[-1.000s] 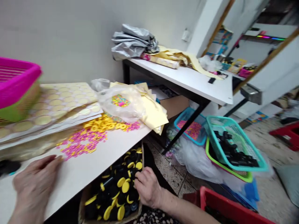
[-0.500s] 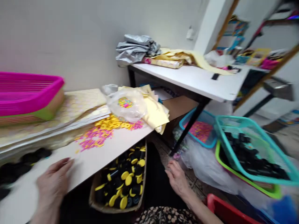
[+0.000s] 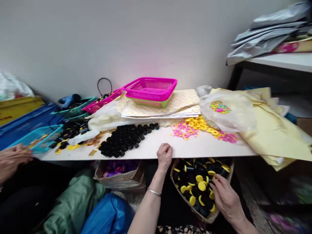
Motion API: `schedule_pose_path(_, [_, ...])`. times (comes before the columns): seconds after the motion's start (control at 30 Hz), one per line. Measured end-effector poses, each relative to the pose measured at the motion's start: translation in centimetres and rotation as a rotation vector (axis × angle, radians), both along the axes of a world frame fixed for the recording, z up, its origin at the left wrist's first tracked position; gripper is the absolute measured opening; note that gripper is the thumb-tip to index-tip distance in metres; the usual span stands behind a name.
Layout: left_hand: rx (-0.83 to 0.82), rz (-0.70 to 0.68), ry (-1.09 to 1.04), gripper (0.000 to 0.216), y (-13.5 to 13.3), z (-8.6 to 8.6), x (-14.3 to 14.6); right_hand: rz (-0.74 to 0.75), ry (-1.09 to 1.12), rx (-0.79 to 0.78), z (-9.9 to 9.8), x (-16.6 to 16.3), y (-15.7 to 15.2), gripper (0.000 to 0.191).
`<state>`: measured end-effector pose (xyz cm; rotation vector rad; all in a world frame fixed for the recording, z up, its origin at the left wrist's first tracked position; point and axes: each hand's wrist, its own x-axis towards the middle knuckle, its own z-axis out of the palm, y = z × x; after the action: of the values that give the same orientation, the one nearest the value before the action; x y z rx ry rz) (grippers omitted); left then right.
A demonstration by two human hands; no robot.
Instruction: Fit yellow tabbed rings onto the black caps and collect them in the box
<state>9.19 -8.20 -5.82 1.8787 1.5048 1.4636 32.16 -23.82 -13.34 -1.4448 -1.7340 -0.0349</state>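
Observation:
My left hand (image 3: 164, 156) rests at the table's front edge with its fingers curled closed; whatever it may hold is hidden. Below the table, my right hand (image 3: 227, 198) reaches over the right side of a cardboard box (image 3: 181, 199) in my lap. Its thumb and fingers pinch at one of the black cylinders with yellow caps (image 3: 201, 186) that fill the box. To the left of my left hand, many short black cylinders (image 3: 126, 138) stand packed together on the white table (image 3: 179, 150). Small pink and yellow pieces (image 3: 185, 130) and yellow rings (image 3: 198, 123) lie behind it.
A magenta basket (image 3: 151, 94) sits in a green one on dotted sheets (image 3: 187, 100). To its right are a plastic bag (image 3: 229, 110) and yellow paper (image 3: 280, 126). At far left, another person's hands (image 3: 14, 159) are beside a turquoise basket (image 3: 41, 138). A second box (image 3: 119, 178) stands below.
The view has swung left, bringing the black cylinders and another person's hands into sight. My right hand has moved from beside my leg to the box of yellow-capped cylinders.

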Motion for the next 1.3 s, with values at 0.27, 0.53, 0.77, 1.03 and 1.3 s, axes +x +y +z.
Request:
schedule_pose_path(0.27, [-0.055,-0.054,-0.133,0.012,1.3,-0.5,-0.4,-0.03,0.346,-0.155,1.9,-0.2,2.0,0.013])
schedule_pose_path(0.53, [-0.168,0.037,0.115,0.012,2.0,0.2,0.5,-0.19,0.082,-0.079,9.0,4.0,12.0,0.018])
schedule_pose_path(0.77, [-0.196,0.027,0.167,0.014,1.4,0.7,0.6,-0.449,-0.367,-0.402,10.5,4.6,18.8,0.024])
schedule_pose_path(1.03, [-0.205,0.025,0.165,0.016,1.0,1.1,0.9,-0.39,-0.461,-0.336,10.5,4.7,19.1,0.021])
schedule_pose_path(1.3, [-0.243,0.083,0.098,0.011,2.2,1.1,0.0,-0.172,-0.276,-0.061,8.4,2.0,13.3,0.028])
